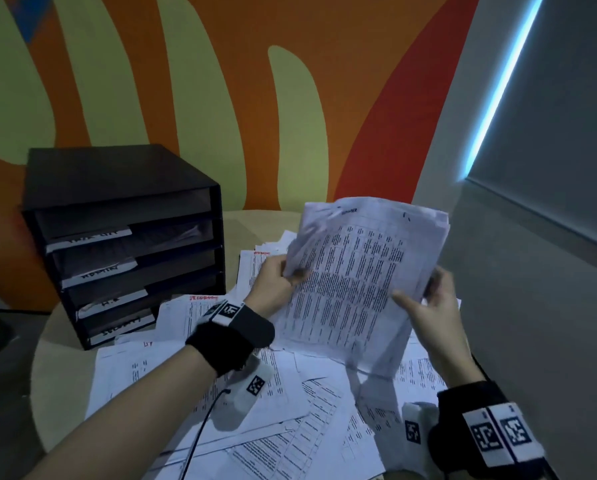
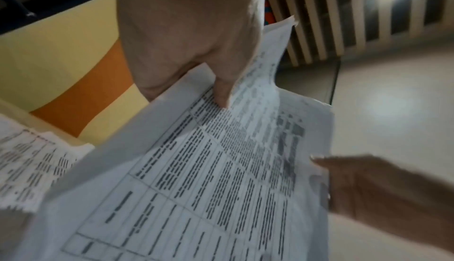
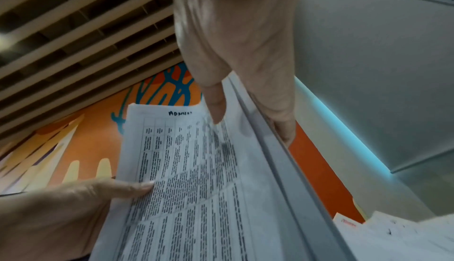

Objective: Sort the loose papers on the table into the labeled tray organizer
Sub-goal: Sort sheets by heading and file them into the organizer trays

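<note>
Both hands hold up a small stack of printed papers (image 1: 356, 282) above the table. My left hand (image 1: 276, 278) pinches the stack's left edge, thumb on the front sheet. My right hand (image 1: 425, 306) grips the right edge, thumb in front and fingers behind. The top sheet (image 3: 186, 168) is a table of text with a handwritten word near its top edge. In the left wrist view my left hand (image 2: 196, 55) has its thumb on the sheet (image 2: 221, 168). The black tray organizer (image 1: 124, 244) stands at the back left, with white handwritten labels on several trays.
Many loose printed sheets (image 1: 255, 393) lie scattered over the round wooden table (image 1: 47, 375) below my hands. A painted orange and green wall rises behind. A grey wall with a light strip (image 1: 498, 88) stands on the right.
</note>
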A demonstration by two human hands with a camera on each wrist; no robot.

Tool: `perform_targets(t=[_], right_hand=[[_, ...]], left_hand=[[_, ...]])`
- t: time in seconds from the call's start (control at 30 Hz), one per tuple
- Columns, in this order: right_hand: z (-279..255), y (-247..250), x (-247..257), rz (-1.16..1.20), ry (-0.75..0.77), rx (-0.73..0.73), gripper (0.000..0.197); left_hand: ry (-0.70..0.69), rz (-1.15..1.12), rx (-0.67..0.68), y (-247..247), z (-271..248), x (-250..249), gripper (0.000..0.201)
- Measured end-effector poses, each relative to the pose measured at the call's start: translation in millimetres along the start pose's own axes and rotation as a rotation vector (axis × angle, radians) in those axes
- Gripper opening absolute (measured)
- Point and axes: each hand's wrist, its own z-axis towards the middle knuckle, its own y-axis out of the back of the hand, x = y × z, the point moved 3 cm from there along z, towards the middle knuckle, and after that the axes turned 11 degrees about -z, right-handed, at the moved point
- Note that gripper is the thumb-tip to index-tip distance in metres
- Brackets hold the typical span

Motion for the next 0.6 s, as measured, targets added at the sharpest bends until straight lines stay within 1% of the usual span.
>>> perform_targets(t=[0.03,0.07,0.1,0.13,0.17,0.23,0.27,0.3,0.33,0.37,0.4,0.43,0.47,0.5,0.53,0.57,0.6], right_hand=[[4,5,6,-0.048,0.04,-0.069,0.066],[8,12,13,-0.109,0.091,-0.143,0.078],[11,18,22,-0.165,0.157,-0.201,0.087],[14,23,31,-0.221,0.229,-0.245,0.094],[18,27,39,-0.274,0.31,-0.262,0.099],[25,28,54,-0.416,0.415,-0.269,0.101],[28,26,59,-0.481,0.443,-0.249,0.095],[30,23,63,-0.5,0.444,-0.203,0.081],[31,20,67,-0.483,0.432,-0.158,0.058],[29,16,71,-0.407,0.413,-0.078,0.035],[27,12,71,-0.317,0.367,0.0,0.028],[26,8,68,-0.231,0.33,0.055,0.03],[26,4,63,-0.175,0.302,0.087,0.022],[25,2,56,-0.124,0.27,0.088,0.017],[23,-1,48,-0.067,0.236,0.076,0.021],[24,-3,38,-0.014,0.198,0.063,0.023],[23,-6,32,0.028,0.161,0.046,0.021]], left_hand=[[-0.04,0.036,-0.025,1,5,-4,0.018],[-0.101,0.086,-0.036,1,8,-12,0.026],[-0.174,0.161,-0.038,0,10,-24,0.026],[-0.256,0.249,-0.018,-1,12,-37,0.021],[-0.329,0.349,0.011,-3,13,-51,0.02],[-0.45,0.54,0.094,-4,16,-75,0.033],[-0.497,0.623,0.145,-6,15,-87,0.038],[-0.515,0.688,0.183,-7,13,-95,0.041],[-0.535,0.731,0.216,-7,10,-103,0.042],[-0.538,0.747,0.232,-4,8,-109,0.042],[-0.547,0.729,0.232,-1,5,-112,0.041],[-0.557,0.688,0.191,6,2,-113,0.037],[-0.563,0.656,0.115,16,1,-110,0.032],[-0.549,0.644,0.002,30,1,-104,0.036],[-0.494,0.633,-0.12,43,-2,-99,0.057],[-0.403,0.555,-0.217,58,-5,-92,0.081],[-0.303,0.402,-0.284,70,-11,-89,0.098]])
